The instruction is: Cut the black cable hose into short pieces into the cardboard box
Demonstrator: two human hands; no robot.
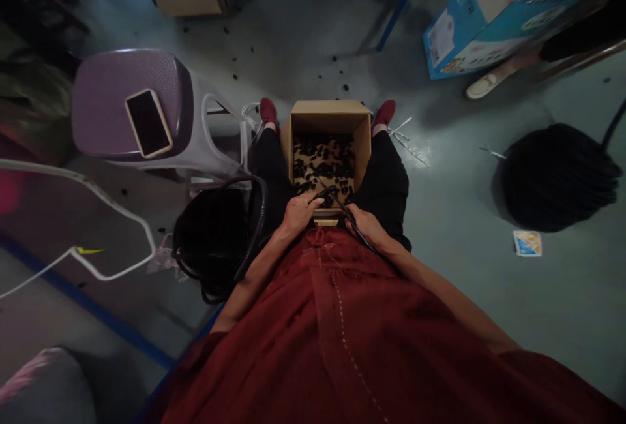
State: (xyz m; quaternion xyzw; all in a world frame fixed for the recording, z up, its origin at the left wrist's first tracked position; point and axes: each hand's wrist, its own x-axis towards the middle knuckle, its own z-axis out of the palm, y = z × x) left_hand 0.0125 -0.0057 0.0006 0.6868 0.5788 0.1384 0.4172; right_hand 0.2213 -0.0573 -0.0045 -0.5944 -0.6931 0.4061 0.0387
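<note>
1. Right now, I am working over a cardboard box (pixel 362 156) that is standing between my legs, its open top facing me and many small black pieces (pixel 323 168) lying loose inside.
2. My left hand (pixel 299 211) is closing at the box's near left corner, with its fingertips pinching what looks like a short black length (pixel 327 191).
3. My right hand (pixel 366 223) is wrapping round a slim dark tool (pixel 337 201) at the near right corner; it looks like scissors, but I am not making out its blades clearly.
4. The tool's long axis is slanting from my right hand forward and leftward, its tip pointing over the pieces.
5. The black length is sitting just right of my left fingertips, so the left hand is being the nearer one, and the tool is crossing close by it. Whether the two are touching, I am not able to tell.
6. Beside my left leg, a dark coil (pixel 212 235) of tubing is resting.
</note>
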